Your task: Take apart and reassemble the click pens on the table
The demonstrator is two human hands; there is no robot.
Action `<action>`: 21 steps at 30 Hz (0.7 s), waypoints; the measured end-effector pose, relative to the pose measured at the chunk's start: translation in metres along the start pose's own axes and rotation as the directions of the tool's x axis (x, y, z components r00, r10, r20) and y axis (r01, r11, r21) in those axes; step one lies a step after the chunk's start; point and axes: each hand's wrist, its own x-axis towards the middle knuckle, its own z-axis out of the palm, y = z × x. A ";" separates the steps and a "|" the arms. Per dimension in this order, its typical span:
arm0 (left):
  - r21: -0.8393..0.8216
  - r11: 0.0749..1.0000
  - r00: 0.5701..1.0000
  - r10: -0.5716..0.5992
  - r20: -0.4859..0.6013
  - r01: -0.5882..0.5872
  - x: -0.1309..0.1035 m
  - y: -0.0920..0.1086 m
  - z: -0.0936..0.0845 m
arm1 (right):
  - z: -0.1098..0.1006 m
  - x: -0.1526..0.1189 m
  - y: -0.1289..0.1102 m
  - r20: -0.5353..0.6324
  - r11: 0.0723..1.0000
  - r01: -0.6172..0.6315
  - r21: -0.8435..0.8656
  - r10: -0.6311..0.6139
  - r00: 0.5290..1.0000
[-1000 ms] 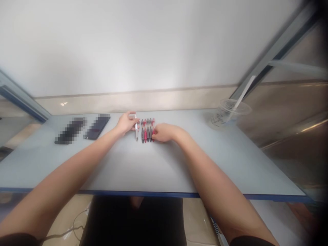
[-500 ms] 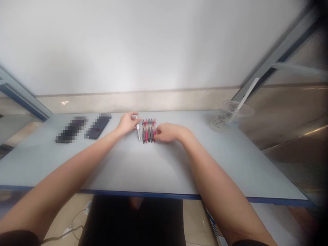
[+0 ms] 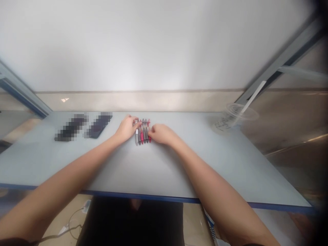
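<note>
Several pens lie side by side on the table, pointing toward me. At the row's left end is a white and silver pen [image 3: 137,137], its upper part between the fingers of my left hand [image 3: 126,129]. Next to it are grey pens [image 3: 145,135] and a red pen [image 3: 142,137]. My right hand [image 3: 161,134] has its fingers bent together against another red pen [image 3: 150,138] at the right end. The fingers of my left hand cover some of the pens' upper ends.
Two dark, partly pixelated flat objects [image 3: 71,128] [image 3: 99,125] lie at the table's left. A clear plastic cup [image 3: 222,123] with a white straw stands at the right. The table [image 3: 143,171] has a blue front edge, with a wall behind.
The white pen, apart at the left and tilted before, now lies straight against the row. The row and my right hand have shifted slightly left in view.
</note>
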 end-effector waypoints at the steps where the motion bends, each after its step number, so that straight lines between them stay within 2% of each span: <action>1: 0.013 0.999 0.999 0.030 0.010 -0.031 -0.005 -0.002 -0.002 | 0.003 -0.001 -0.003 -0.004 1.000 0.006 0.004 -0.006 1.000; 3: 0.056 0.989 0.990 0.131 0.054 -0.134 -0.018 -0.008 -0.005 | 0.009 -0.002 -0.009 -0.009 1.000 0.020 0.016 -0.020 1.000; 6: 0.104 0.946 0.935 0.280 0.216 -0.307 -0.036 -0.014 -0.010 | 0.013 -0.005 -0.015 -0.018 0.999 0.031 0.029 -0.031 0.999; 8: 0.086 0.934 0.895 0.301 0.329 -0.346 -0.044 -0.016 -0.013 | 0.014 -0.006 -0.018 -0.018 1.000 0.003 0.030 -0.002 1.000; 10: 0.081 0.932 0.868 0.295 0.399 -0.353 -0.048 -0.017 -0.014 | 0.014 -0.005 -0.021 -0.022 0.999 -0.043 0.018 0.043 0.999; 16: 0.097 0.902 0.828 0.338 0.448 -0.421 -0.044 -0.013 -0.013 | 0.019 0.006 -0.023 -0.122 0.994 -0.080 -0.070 0.071 0.990; 18: 0.091 0.894 0.823 0.360 0.439 -0.439 -0.041 -0.014 -0.013 | 0.017 0.007 -0.017 -0.129 0.998 -0.069 -0.005 0.068 0.989; 21: 0.113 0.884 0.827 0.372 0.422 -0.455 -0.039 -0.017 -0.017 | 0.010 0.006 -0.005 -0.135 0.971 -0.034 0.239 0.068 0.988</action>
